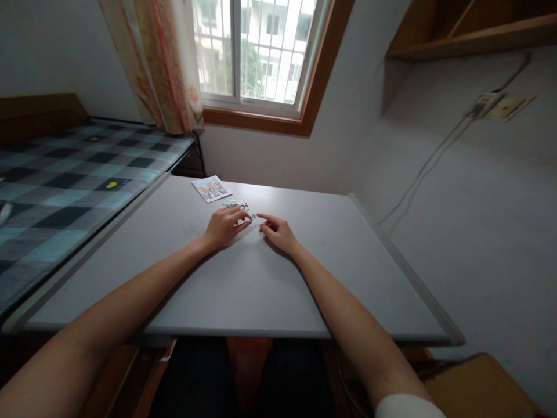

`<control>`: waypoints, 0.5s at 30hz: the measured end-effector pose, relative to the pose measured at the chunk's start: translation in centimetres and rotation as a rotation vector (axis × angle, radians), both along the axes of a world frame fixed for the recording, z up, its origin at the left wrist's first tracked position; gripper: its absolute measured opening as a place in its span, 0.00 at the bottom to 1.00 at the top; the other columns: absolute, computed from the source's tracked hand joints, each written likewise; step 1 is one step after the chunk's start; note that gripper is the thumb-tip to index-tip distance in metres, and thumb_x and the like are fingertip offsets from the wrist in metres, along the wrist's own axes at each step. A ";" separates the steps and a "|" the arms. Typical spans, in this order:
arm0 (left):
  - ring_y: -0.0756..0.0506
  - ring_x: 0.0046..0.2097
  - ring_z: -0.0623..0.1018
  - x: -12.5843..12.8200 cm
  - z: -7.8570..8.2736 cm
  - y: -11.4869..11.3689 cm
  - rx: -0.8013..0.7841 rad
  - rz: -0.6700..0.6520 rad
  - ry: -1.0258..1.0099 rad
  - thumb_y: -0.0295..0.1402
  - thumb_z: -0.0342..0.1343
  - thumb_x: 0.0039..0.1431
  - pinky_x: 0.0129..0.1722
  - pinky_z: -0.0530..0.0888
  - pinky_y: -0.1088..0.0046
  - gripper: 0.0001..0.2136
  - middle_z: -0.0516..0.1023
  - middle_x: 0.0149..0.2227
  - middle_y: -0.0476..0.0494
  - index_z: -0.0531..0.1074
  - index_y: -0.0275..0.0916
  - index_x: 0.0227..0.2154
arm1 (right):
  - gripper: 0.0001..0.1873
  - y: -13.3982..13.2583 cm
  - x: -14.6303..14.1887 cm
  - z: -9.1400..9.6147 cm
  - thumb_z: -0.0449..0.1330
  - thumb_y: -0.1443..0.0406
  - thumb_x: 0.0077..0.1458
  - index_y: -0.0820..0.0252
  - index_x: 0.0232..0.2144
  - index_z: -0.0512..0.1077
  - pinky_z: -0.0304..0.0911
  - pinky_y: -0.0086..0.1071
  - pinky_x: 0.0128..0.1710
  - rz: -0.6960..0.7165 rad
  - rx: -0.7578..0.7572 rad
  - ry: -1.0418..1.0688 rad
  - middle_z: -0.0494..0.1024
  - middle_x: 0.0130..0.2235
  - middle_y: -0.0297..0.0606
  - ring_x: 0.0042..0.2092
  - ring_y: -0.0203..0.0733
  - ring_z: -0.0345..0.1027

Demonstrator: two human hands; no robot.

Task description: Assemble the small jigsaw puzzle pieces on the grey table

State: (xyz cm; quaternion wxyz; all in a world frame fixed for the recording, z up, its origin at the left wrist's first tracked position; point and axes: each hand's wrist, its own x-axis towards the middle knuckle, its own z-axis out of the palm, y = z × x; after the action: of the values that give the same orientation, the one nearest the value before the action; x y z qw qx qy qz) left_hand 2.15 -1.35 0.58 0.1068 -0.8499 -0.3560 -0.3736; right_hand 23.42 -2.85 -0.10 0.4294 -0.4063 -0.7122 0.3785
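Observation:
My left hand [225, 225] rests on the table beside a small pile of puzzle pieces [237, 204], pale and multicoloured, and partly covers its near side. At its thumb and forefinger tips is a small bluish puzzle piece [253, 216], which they appear to pinch. Just right of that piece, my right hand [279, 233] has its forefinger stretched toward it, with the thumb apart and the other fingers curled. I see nothing held in the right hand. Behind the pile lies a flat, colourful picture card [212, 188] with a white border.
The grey-white table [243, 290] has raised strips along its sides. A bed with a checked cover [96, 168] stands to the left. Ahead are a curtain [161, 64] and a barred window [261, 52]. Cables run down the right wall from a power socket [500, 106].

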 end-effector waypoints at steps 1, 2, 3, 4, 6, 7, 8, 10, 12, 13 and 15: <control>0.50 0.28 0.74 0.0 0.0 0.0 -0.007 -0.003 0.001 0.40 0.53 0.64 0.33 0.66 0.72 0.11 0.78 0.30 0.47 0.74 0.38 0.34 | 0.24 0.0 0.0 0.0 0.57 0.63 0.53 0.65 0.51 0.74 0.62 0.27 0.29 0.003 0.005 0.003 0.77 0.28 0.35 0.27 0.32 0.67; 0.50 0.28 0.73 0.0 0.1 -0.1 -0.013 -0.005 0.003 0.40 0.54 0.64 0.33 0.66 0.72 0.11 0.78 0.30 0.47 0.74 0.38 0.34 | 0.24 0.1 0.0 -0.1 0.57 0.63 0.53 0.65 0.51 0.73 0.62 0.27 0.29 0.007 0.010 0.006 0.77 0.28 0.35 0.27 0.32 0.66; 0.51 0.28 0.73 0.0 0.1 -0.1 -0.018 -0.005 0.005 0.40 0.54 0.64 0.33 0.66 0.72 0.11 0.78 0.30 0.47 0.74 0.38 0.33 | 0.24 0.1 0.0 -0.1 0.57 0.63 0.53 0.65 0.51 0.73 0.62 0.27 0.29 0.013 0.015 0.009 0.77 0.28 0.35 0.27 0.32 0.66; 0.51 0.27 0.73 0.0 0.2 -0.2 -0.021 -0.003 0.007 0.41 0.54 0.64 0.33 0.66 0.72 0.11 0.78 0.30 0.48 0.74 0.38 0.33 | 0.24 0.1 0.0 -0.2 0.57 0.63 0.53 0.65 0.51 0.73 0.62 0.26 0.29 0.018 0.019 0.012 0.77 0.28 0.34 0.26 0.31 0.66; 0.51 0.27 0.74 0.0 0.2 -0.2 -0.023 0.004 0.011 0.42 0.55 0.63 0.34 0.67 0.72 0.12 0.78 0.30 0.48 0.74 0.38 0.33 | 0.24 0.2 0.0 -0.3 0.57 0.63 0.53 0.65 0.51 0.73 0.61 0.26 0.28 0.031 0.028 0.018 0.76 0.28 0.34 0.26 0.31 0.66; 0.51 0.27 0.74 0.0 0.2 -0.2 -0.022 0.006 0.010 0.42 0.55 0.63 0.34 0.67 0.72 0.12 0.78 0.30 0.48 0.74 0.38 0.33 | 0.24 0.3 0.0 -0.4 0.57 0.63 0.53 0.65 0.51 0.73 0.61 0.26 0.28 0.037 0.030 0.020 0.76 0.28 0.34 0.26 0.31 0.66; 0.51 0.27 0.74 0.0 0.2 -0.2 -0.021 0.007 0.009 0.42 0.56 0.63 0.34 0.67 0.72 0.12 0.78 0.30 0.48 0.74 0.38 0.34 | 0.24 0.3 0.0 -0.5 0.57 0.63 0.53 0.65 0.51 0.73 0.61 0.26 0.28 0.041 0.031 0.021 0.76 0.28 0.34 0.26 0.31 0.66; 0.50 0.28 0.74 -0.1 0.1 -0.2 -0.021 0.002 0.009 0.43 0.56 0.62 0.34 0.67 0.71 0.12 0.79 0.31 0.48 0.74 0.38 0.36 | 0.23 0.4 -0.1 -0.6 0.57 0.63 0.53 0.65 0.51 0.73 0.61 0.26 0.29 0.042 0.032 0.022 0.76 0.28 0.34 0.27 0.31 0.66; 0.50 0.28 0.75 -0.1 0.0 -0.1 -0.025 -0.010 0.013 0.43 0.56 0.62 0.34 0.67 0.71 0.13 0.79 0.32 0.48 0.75 0.38 0.38 | 0.23 0.4 -0.1 -0.6 0.57 0.63 0.53 0.64 0.51 0.73 0.62 0.26 0.29 0.044 0.031 0.020 0.76 0.28 0.35 0.27 0.32 0.66; 0.50 0.29 0.75 -0.1 -0.1 -0.1 -0.027 -0.020 0.019 0.43 0.55 0.63 0.34 0.68 0.71 0.13 0.79 0.32 0.47 0.75 0.39 0.39 | 0.23 0.4 -0.1 -0.6 0.57 0.63 0.53 0.64 0.51 0.74 0.62 0.26 0.29 0.047 0.031 0.018 0.76 0.28 0.35 0.27 0.32 0.66; 0.50 0.29 0.75 -0.1 -0.2 0.0 -0.024 -0.041 0.029 0.43 0.55 0.63 0.35 0.68 0.71 0.12 0.79 0.33 0.48 0.75 0.39 0.40 | 0.22 0.4 -0.1 -0.6 0.57 0.63 0.53 0.64 0.50 0.74 0.62 0.26 0.29 0.054 0.030 0.012 0.76 0.28 0.35 0.27 0.32 0.66</control>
State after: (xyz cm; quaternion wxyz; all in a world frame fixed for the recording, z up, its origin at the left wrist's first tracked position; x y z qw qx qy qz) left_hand 2.01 -1.37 0.37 0.0938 -0.8636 -0.3414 -0.3591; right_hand 23.34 -2.47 -0.73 0.4294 -0.3782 -0.7258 0.3819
